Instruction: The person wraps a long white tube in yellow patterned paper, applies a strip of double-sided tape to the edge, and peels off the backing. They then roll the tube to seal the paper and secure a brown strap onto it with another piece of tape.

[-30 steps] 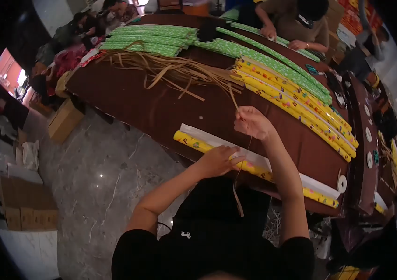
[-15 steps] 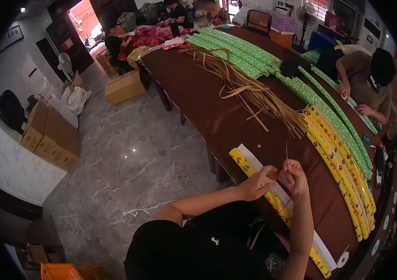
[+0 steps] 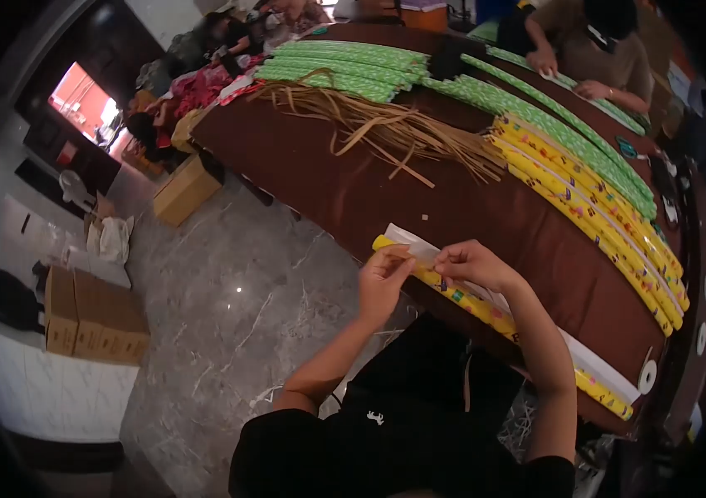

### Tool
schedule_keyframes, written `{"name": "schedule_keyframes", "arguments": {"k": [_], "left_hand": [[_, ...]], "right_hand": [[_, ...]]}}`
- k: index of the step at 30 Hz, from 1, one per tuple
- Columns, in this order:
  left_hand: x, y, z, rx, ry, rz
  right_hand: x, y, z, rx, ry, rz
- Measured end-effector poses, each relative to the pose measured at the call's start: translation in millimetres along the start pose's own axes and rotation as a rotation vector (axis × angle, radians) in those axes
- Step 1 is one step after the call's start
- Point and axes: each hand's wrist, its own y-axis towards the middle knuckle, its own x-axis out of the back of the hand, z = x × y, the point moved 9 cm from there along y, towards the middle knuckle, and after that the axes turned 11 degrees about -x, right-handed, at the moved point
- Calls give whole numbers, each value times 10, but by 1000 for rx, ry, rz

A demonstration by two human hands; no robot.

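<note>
A yellow printed paper roll (image 3: 486, 311) with a white inner side lies along the near edge of the brown-covered table. Over its left end is my left hand (image 3: 383, 286), thumb and fingers pinched together. My right hand (image 3: 476, 267), also pinched, hovers by the white flap (image 3: 413, 241) just to the right. Whatever sits between the fingertips of either hand is too small to make out. Beyond my hands lies a loose bundle of flat brown strips (image 3: 394, 133). A tiny pale scrap (image 3: 425, 217) rests on the cloth.
Several yellow rolls (image 3: 593, 220) lie to the right, with green patterned rolls (image 3: 344, 66) at the back. A white tape spool (image 3: 647, 377) stands near the right end. Across the table a person (image 3: 610, 58) works on a green roll. Cardboard boxes (image 3: 95, 319) stand left.
My view has swung, shifting the scene. My hands, close together with a thin strip between them before, are now farther apart, the left one at the roll's end. That strip no longer shows clearly.
</note>
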Motion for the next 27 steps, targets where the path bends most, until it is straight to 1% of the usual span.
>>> {"name": "schedule_keyframes", "arguments": {"k": [1,2,4,5,6,8,10,12,13,15,16,18,19,21,23,25,27], "left_hand": [[28,43,-49,-34,5,-7],[76,81,-81,-33,68,-33],[204,189,-31,4,164,7],[290,254,-10,-5,189,-23],[334,321,-3,2,189,-7],[409,465,-7,19,260,65],[487,575,81,28,285,115],[490,698,22,-87,453,209],[501,744,13,-86,457,215],[544,797,84,38,376,180],[530,806,71,40,378,185],[542,788,135,145,401,175],[537,796,143,148,401,177],[549,800,210,214,431,191],[553,837,226,198,451,208],[577,867,243,176,468,226],[566,903,285,202,478,254]], "right_hand": [[-23,3,24,53,23,26],[17,12,15,54,49,-2],[6,16,62,121,0,17],[19,8,77,151,-13,-11],[40,12,55,153,-1,-24],[79,30,78,214,-76,-82],[99,64,51,203,-102,-121],[113,102,15,195,-130,-156],[123,112,11,211,-159,-181],[145,129,1,228,-182,-209],[172,136,-7,227,-186,-229],[202,131,-21,222,-186,-250],[219,116,-16,225,-222,-281],[232,104,-17,224,-257,-309],[268,105,-37,184,-370,-392],[257,133,-67,176,-366,-394],[261,119,-65,169,-366,-403]]}}
